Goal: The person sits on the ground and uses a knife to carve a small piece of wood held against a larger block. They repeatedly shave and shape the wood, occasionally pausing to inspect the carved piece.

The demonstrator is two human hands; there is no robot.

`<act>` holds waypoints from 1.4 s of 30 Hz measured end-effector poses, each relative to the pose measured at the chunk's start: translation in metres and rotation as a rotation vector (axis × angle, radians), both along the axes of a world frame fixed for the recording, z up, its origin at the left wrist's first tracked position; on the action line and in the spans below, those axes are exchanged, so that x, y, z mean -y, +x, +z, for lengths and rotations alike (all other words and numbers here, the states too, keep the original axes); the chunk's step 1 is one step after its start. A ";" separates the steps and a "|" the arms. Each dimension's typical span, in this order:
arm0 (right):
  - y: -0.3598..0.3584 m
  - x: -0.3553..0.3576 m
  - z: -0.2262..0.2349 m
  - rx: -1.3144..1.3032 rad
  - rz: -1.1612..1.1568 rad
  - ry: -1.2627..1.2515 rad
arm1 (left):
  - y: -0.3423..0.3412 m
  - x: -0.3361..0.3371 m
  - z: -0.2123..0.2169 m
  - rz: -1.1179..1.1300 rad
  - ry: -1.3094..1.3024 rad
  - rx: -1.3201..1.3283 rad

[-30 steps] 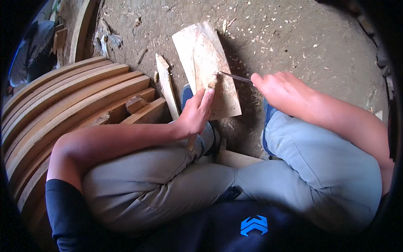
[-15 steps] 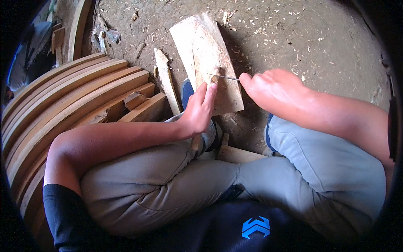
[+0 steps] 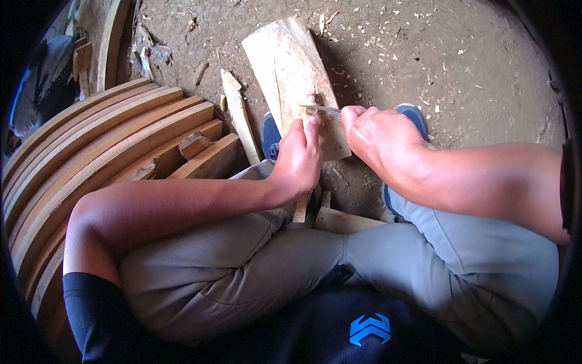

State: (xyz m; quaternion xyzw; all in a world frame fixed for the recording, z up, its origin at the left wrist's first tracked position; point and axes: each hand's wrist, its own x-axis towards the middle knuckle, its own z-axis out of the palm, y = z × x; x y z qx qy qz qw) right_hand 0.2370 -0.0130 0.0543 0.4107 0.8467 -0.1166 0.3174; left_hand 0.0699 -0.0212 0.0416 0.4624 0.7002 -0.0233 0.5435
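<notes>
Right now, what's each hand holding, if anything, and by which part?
The right hand holds a knife by its handle end, hidden in the fist; the left hand, a wooden stick around its middle, wood showing above and below.

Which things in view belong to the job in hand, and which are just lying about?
In the job:
knife, in the right hand
stick, in the left hand
wide board, beneath the stick

Apparently just lying about:
stacked curved planks
splintered strip
scattered chips
</notes>
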 end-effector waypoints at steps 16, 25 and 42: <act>-0.034 -0.004 0.043 0.228 0.011 0.057 | 0.015 0.004 0.004 0.045 0.026 -0.091; -0.011 -0.002 0.014 0.054 -0.011 0.104 | 0.021 -0.001 -0.005 0.109 -0.072 0.035; 0.018 -0.034 0.039 -0.271 -0.119 -0.108 | -0.019 -0.006 0.004 0.148 -0.198 0.265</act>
